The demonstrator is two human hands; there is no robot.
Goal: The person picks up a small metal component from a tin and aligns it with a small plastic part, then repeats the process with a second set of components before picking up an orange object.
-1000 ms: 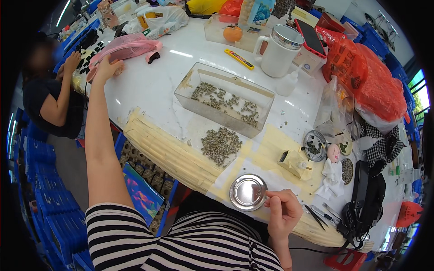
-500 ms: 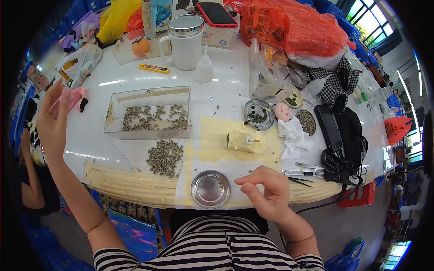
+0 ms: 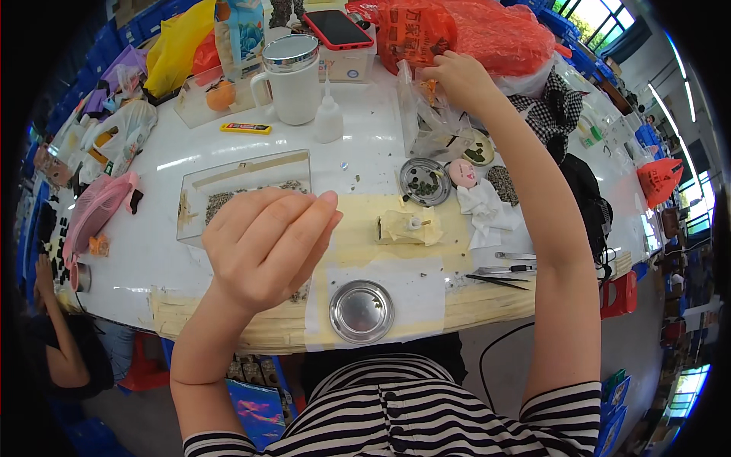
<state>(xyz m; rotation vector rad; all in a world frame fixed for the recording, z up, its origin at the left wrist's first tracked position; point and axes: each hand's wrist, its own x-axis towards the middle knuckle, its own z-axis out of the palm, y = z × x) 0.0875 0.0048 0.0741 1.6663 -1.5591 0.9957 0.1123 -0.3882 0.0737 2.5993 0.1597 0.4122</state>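
My left hand [image 3: 266,247] is raised over the front of the clear box [image 3: 247,164], its fingers bent and pressed together. Whatever they may hold is hidden. That hand covers much of the small grey pieces [image 3: 219,202] in the box and the loose heap before it. My right hand [image 3: 459,80] reaches far across the table, with curled fingers at the top of a clear plastic bag [image 3: 432,114] with something orange in it. What its fingertips grip cannot be made out. Near me a round metal dish [image 3: 361,311] lies on white paper [image 3: 419,286].
Behind stand a white lidded mug [image 3: 295,87], a squeeze bottle [image 3: 328,118] and a phone [image 3: 337,29]. A tape-covered block [image 3: 407,227], a dish of dark green pieces [image 3: 425,183], white tissue [image 3: 487,217] and tweezers [image 3: 499,282] lie mid-table. Red bags [image 3: 502,38] fill the back right.
My left hand has come from the far left to above the clear box, its fingers now together. My right hand has gone from beside the metal dish to the clear bag at the back.
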